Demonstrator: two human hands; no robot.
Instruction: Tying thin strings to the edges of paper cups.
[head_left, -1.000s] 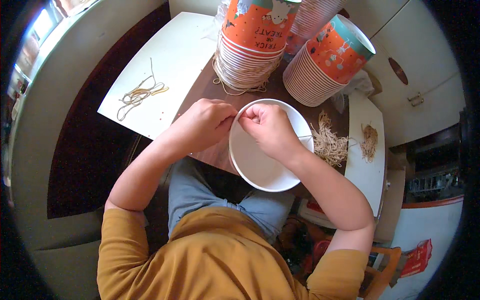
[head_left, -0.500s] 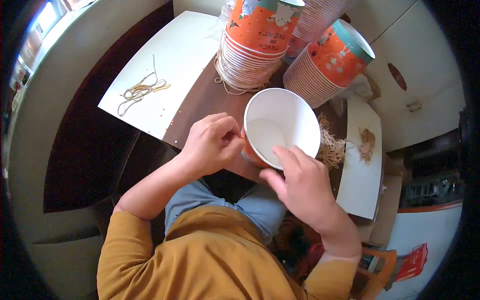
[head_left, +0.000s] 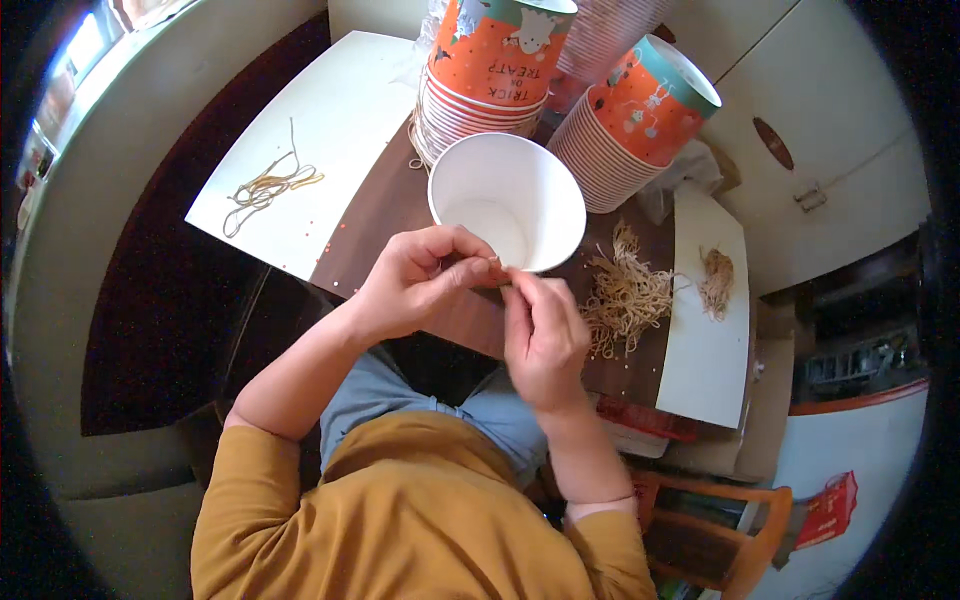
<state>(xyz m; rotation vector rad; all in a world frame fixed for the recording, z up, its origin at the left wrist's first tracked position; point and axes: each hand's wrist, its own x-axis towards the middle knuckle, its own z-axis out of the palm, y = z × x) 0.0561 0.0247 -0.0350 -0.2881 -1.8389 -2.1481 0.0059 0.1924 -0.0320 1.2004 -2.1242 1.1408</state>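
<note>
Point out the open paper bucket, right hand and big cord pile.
Open paper bucket (head_left: 512, 192), head view, on its white inner wall.
Right hand (head_left: 548, 342), head view, on the back of the hand.
Big cord pile (head_left: 630, 302), head view, on its middle strands.

a softly creased, mustard-yellow cloth top is worn, spread below the fingers. its left sleeve, plain and wide, is ended near the elbow, below and to the left of the fingers; its right sleeve is cut likewise, below and to the right. between the top's hem and the fingers, light blue-grey cloth trousers are seen, wrinkled at the front. both forearms are left bare.
</note>
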